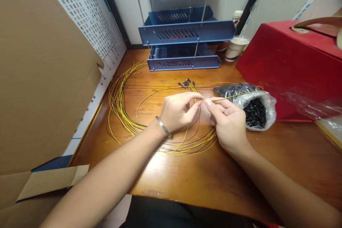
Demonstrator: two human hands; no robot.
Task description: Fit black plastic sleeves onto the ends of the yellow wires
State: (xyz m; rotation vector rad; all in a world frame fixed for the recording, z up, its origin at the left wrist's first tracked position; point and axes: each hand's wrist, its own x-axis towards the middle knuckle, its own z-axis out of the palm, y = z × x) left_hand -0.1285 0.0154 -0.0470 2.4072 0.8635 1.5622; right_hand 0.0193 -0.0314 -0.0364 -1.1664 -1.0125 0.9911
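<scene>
My left hand (177, 112), with a metal bangle on the wrist, pinches the end of a thin yellow wire (235, 95) at mid-table. My right hand (228, 123) meets it fingertip to fingertip, pinching the same wire end; whether a small part sits between the fingers is hidden. That wire runs right over a clear plastic bag of small black parts (253, 110). A loose coil of several yellow wires (120, 110) lies on the wooden table (187, 174) under and left of my hands. Their dark connector ends (187, 83) bunch just beyond my fingers.
A blue stacked letter tray (184, 35) stands at the back. A red box (291, 64) fills the right side, with a paper cup (235, 48) beside it. Cardboard (40, 78) and a printed sheet (88, 17) lean along the left edge. Clear plastic (315, 105) lies at far right.
</scene>
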